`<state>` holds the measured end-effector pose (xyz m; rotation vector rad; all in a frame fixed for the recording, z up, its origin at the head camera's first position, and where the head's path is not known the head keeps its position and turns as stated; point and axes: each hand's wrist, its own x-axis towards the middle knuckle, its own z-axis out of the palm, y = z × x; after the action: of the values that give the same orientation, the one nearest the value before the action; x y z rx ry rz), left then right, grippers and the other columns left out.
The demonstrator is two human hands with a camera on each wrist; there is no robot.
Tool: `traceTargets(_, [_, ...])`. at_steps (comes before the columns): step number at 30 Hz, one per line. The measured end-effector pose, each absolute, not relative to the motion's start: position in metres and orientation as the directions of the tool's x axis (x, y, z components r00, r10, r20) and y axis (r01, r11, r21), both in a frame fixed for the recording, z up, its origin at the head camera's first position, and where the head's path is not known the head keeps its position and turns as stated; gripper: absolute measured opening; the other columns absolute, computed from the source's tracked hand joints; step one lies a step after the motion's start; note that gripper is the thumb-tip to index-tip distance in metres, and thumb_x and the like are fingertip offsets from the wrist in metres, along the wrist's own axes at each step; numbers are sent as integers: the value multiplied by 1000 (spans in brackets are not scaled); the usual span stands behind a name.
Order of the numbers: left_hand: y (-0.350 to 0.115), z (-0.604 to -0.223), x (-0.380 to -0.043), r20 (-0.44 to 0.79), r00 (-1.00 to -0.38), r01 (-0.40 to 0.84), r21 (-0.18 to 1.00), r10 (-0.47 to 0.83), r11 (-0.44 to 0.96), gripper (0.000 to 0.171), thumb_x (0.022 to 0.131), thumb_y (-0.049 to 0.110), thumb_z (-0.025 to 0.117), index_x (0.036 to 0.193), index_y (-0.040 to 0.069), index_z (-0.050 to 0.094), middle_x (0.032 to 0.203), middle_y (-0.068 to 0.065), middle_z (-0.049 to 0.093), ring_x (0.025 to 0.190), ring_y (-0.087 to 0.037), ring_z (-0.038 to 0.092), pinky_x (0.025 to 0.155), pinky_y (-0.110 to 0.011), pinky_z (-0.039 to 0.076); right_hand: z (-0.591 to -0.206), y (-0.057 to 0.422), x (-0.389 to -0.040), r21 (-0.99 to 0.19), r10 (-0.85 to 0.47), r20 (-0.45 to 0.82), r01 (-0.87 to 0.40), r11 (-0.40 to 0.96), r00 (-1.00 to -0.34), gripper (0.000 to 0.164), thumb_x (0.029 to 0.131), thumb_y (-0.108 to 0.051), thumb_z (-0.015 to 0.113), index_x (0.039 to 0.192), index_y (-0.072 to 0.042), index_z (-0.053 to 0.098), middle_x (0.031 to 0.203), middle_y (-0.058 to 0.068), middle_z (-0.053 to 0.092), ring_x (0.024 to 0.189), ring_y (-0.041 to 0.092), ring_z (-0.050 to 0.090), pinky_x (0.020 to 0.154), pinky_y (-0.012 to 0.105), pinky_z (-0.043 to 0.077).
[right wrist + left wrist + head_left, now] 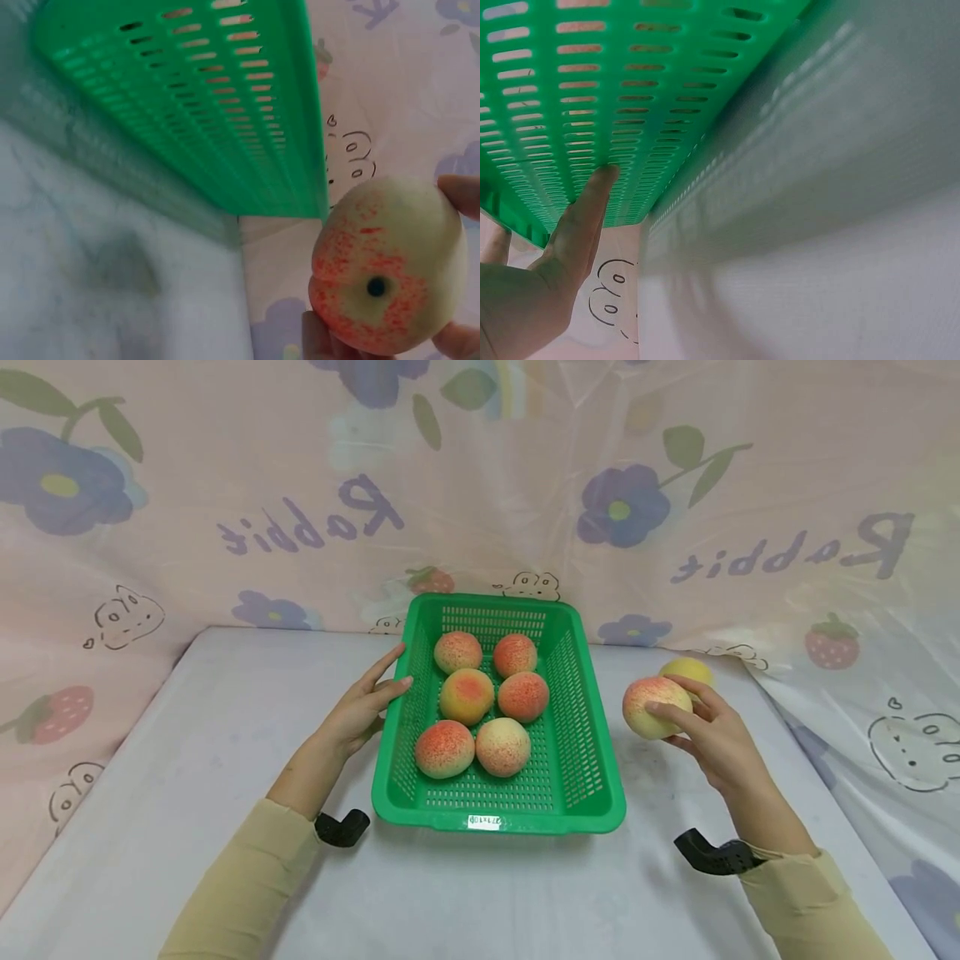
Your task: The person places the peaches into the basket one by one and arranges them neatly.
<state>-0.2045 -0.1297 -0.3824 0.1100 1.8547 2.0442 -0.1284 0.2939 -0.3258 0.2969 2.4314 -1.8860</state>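
A green plastic basket (498, 820) with slotted walls stands mid-table, holding several peaches, among them a pale speckled peach (503, 747) and a yellow-orange peach (467, 697). My left hand (358, 708) rests on the basket's left rim, thumb over the edge; the left wrist view shows its fingers against the outer wall (585, 112). Right of the basket, my right hand (712, 731) grips a pale peach with red speckles (656, 707) between thumb and fingers. In the right wrist view this peach (390, 270) shows a small dark hole. Behind that hand sits a yellow fruit (687, 671), partly hidden.
The white table (225, 760) meets a patterned cloth (480, 510) hanging behind it and at both sides. A small white label (484, 822) is on the basket's front rim. Dark wrist mounts (716, 853) sit on both forearms.
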Motion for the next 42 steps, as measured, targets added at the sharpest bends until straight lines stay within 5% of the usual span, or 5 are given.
traceTargets(16, [-131,-381,-205,-198,-928,-224,973,315,-49,63,99,27,54,151,41,21,138,-25,47,87,-13,66,81,-35,53,-302,256,-138,-962,-27,-86,76,263,-996,51,91,-22,68,136,-22,45,123,1,47,102,12,54,77,20,53])
traceTargets(30, [-129,-380,-202,-184,-927,-217,974,328,-68,63,100,23,53,152,39,21,133,-24,51,82,-12,65,74,-32,55,-293,215,-146,-894,-127,-99,32,446,-987,66,87,-24,72,142,-12,38,132,19,43,105,25,52,84,29,47])
traceTargets(42, [-129,-380,-202,-185,-930,-216,974,317,-65,62,100,24,53,152,40,22,135,-27,49,85,-13,65,78,-34,54,-300,199,-156,-844,-193,-155,29,535,-969,67,82,-23,76,139,-10,43,132,18,46,114,34,42,79,34,48])
